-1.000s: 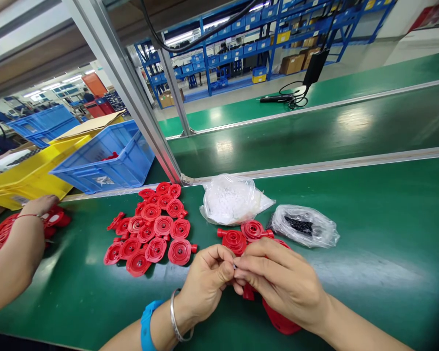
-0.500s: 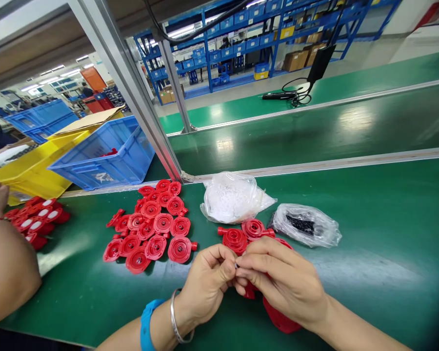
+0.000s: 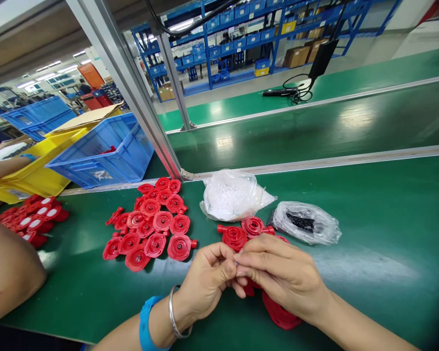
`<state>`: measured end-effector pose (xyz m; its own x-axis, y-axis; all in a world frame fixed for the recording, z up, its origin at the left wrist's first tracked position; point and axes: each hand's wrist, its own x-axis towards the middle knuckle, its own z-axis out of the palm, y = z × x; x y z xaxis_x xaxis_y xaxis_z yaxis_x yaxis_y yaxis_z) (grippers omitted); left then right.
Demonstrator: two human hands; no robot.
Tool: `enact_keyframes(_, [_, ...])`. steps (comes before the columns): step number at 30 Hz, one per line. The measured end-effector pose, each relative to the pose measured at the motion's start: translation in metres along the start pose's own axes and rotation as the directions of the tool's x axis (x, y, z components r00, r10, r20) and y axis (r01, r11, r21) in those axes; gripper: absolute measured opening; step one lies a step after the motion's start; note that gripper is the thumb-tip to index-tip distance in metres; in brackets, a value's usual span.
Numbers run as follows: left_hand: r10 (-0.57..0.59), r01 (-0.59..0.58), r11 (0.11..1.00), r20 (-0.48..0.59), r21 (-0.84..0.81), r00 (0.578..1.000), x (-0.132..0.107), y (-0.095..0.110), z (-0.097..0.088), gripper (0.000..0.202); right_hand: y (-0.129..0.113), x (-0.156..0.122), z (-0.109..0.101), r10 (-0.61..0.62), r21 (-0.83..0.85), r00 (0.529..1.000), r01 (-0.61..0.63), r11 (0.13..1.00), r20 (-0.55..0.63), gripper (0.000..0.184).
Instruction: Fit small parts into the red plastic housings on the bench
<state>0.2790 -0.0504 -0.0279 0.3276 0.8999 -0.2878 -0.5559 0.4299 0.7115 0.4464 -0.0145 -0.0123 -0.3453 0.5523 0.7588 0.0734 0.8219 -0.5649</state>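
My left hand [image 3: 212, 279] and my right hand [image 3: 283, 275] meet at the fingertips over the green bench [image 3: 369, 292]. Both are closed in a pinch around something tiny, mostly hidden between the fingers, so its kind cannot be made out. Beneath and behind my hands lie round red plastic housings [image 3: 234, 239], partly covered by them. One red part [image 3: 280, 312] shows under my right hand. A clear bag of small white pieces [image 3: 232, 196] lies beyond my hands, and a clear bag with black small parts [image 3: 304, 223] is to its right.
A group of red housings [image 3: 154, 243] lies left of my hands. Farther left are red parts with white discs [image 3: 40, 217] and a co-worker's arm [image 3: 10, 265]. Blue bin [image 3: 95, 168] and yellow bin [image 3: 32, 178] stand behind. A metal post [image 3: 131, 92] rises from the bench's back rail.
My hands stay pinched together in nearly the same place. At the left, the co-worker's hand has left the bench edge, and an arm now reaches over the yellow bin.
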Motion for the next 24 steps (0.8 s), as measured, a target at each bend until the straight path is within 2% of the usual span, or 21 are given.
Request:
enact_keyframes(8, [0.068, -0.068, 0.998, 0.006, 0.014, 0.998, 0.0006, 0.0, 0.0003, 0.032, -0.0022, -0.005, 0.0071, 0.004, 0.029, 1.0, -0.005, 1.0, 0.01, 0.037])
enact_keyframes(13, [0.1, -0.099, 0.995, -0.033, 0.029, 0.994, -0.0006, 0.0014, 0.002, 0.03, -0.0042, -0.0067, 0.0097, 0.033, 0.025, 0.999, -0.034, 0.999, 0.031, 0.032])
enact_keyframes(18, [0.068, -0.064, 0.995, -0.057, 0.073, 0.996, -0.0001, 0.0011, 0.0002, 0.034, -0.0018, -0.0064, 0.0057, 0.102, 0.057, 0.989, -0.109, 0.992, 0.106, 0.027])
enact_keyframes(24, [0.047, -0.04, 0.995, -0.077, 0.088, 0.996, 0.0004, -0.0004, -0.0001, 0.039, -0.0002, -0.0033, 0.0066, 0.161, 0.142, 0.986, -0.167, 0.976, 0.049, 0.033])
